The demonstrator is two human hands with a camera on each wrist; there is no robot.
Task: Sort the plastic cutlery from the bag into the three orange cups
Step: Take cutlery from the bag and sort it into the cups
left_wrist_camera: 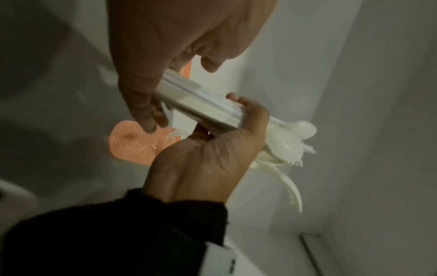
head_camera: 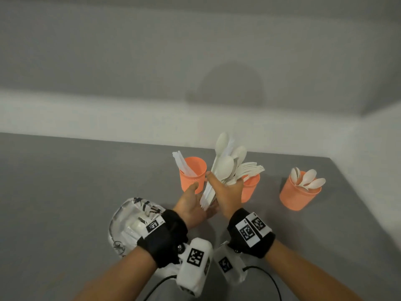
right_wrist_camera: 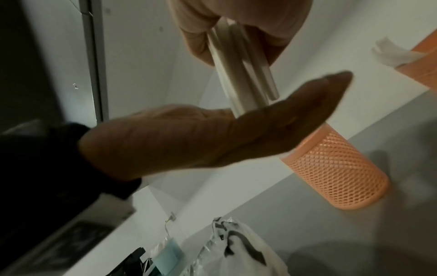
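My right hand (head_camera: 227, 192) grips a bundle of white plastic cutlery (head_camera: 225, 164) by its handles, spoon bowls and fork tines fanning upward. My left hand (head_camera: 191, 203) lies flat with straight fingers, its palm against the handle ends (right_wrist_camera: 243, 78). Three orange mesh cups stand behind the hands. The left cup (head_camera: 192, 177) holds knives (head_camera: 182, 164). The middle cup (head_camera: 250, 190) is partly hidden by my right hand. The right cup (head_camera: 297, 196) holds spoons (head_camera: 308, 180). The plastic bag (head_camera: 130, 222) lies by my left wrist.
The grey table (head_camera: 65, 192) meets a white wall just behind the cups and another wall at the right, forming a corner. Black cables trail off the wrist cameras near the front edge. The bag (right_wrist_camera: 236, 248) is crumpled, its contents unclear.
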